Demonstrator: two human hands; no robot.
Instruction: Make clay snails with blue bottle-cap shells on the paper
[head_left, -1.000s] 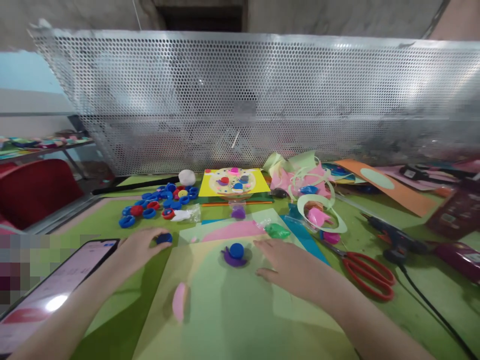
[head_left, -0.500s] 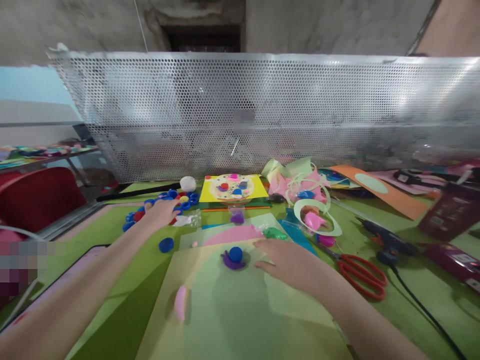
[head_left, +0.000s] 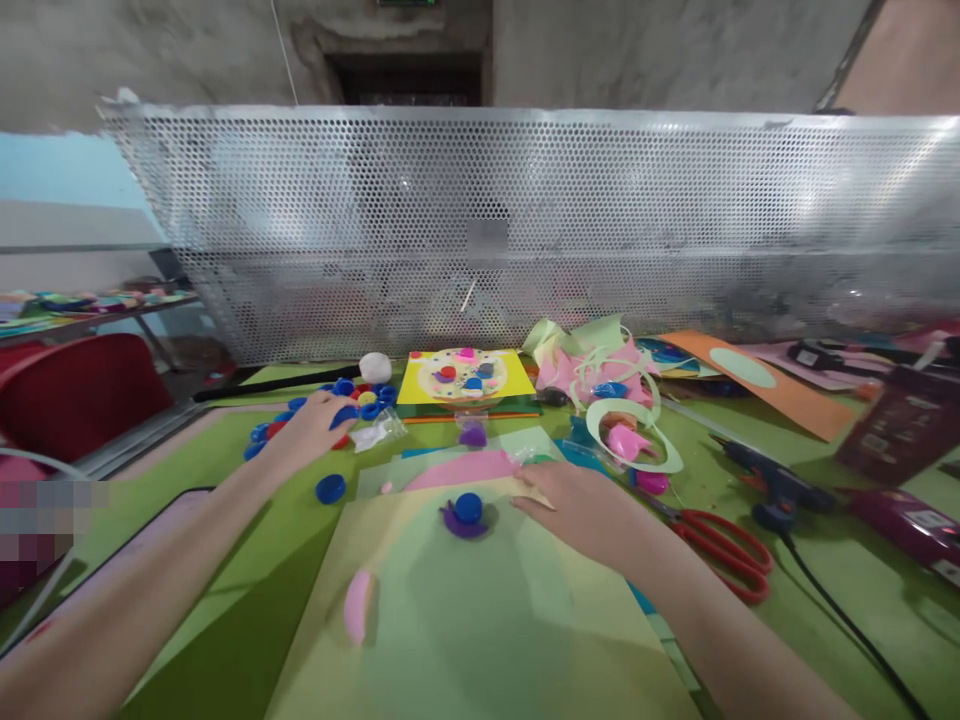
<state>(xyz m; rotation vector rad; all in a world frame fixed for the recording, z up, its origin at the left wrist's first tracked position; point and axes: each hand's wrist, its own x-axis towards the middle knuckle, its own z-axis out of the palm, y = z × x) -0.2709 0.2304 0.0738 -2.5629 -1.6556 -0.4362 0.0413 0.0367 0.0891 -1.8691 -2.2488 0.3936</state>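
Observation:
My left hand (head_left: 311,430) is over a heap of bottle caps, mostly blue with some red, and its fingers close on a blue bottle cap (head_left: 345,415). Fingers apart, my right hand (head_left: 574,505) lies open on the pale paper sheet (head_left: 480,620) and holds nothing. Left of its fingertips, another blue cap (head_left: 469,508) sits on a purple clay piece (head_left: 459,525). Lower left on the sheet is a pink clay crescent (head_left: 359,606). One loose blue cap (head_left: 330,488) rests on the green table surface between the heap and the sheet.
Behind the sheet lies a yellow card (head_left: 412,385) with a decorated disc. Paper scraps (head_left: 600,350), red-handled scissors (head_left: 724,550) and a glue gun (head_left: 776,485) are on the right. A phone-like slab (head_left: 142,560) lies left. A perforated metal panel (head_left: 525,200) stands behind.
My left hand has shifted slightly up and its fingers have drawn in around a blue cap. The right hand has slid slightly over the sheet, covering more of the green clay packet.

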